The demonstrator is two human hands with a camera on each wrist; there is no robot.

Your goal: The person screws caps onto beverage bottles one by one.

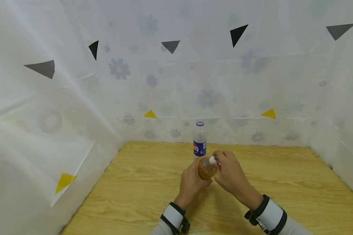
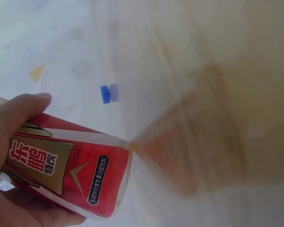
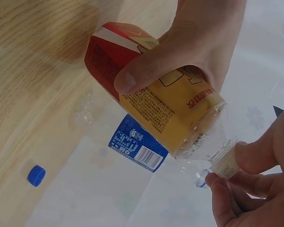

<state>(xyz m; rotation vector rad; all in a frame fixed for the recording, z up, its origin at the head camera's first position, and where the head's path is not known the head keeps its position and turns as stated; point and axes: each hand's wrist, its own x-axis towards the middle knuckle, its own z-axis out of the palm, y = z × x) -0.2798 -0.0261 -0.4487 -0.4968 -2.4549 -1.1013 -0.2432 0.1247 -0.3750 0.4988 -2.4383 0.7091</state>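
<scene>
My left hand grips a drink bottle around its body, tilted above the table. Its label is red and gold, and amber liquid shows inside. At the bottle's neck, my right hand pinches the white cap between thumb and fingers. Whether the cap is still threaded on cannot be told. Just behind the hands, a clear bottle with a blue label stands upright, its blue-ringed mouth uncapped. A loose blue cap lies on the table in the right wrist view; the head view does not show it.
The wood-grain table ends at a pale, flower-patterned sheet at the back, with similar sheeting along both sides. Black, grey and yellow triangles are stuck on the sheeting. Each wrist wears a strapped band.
</scene>
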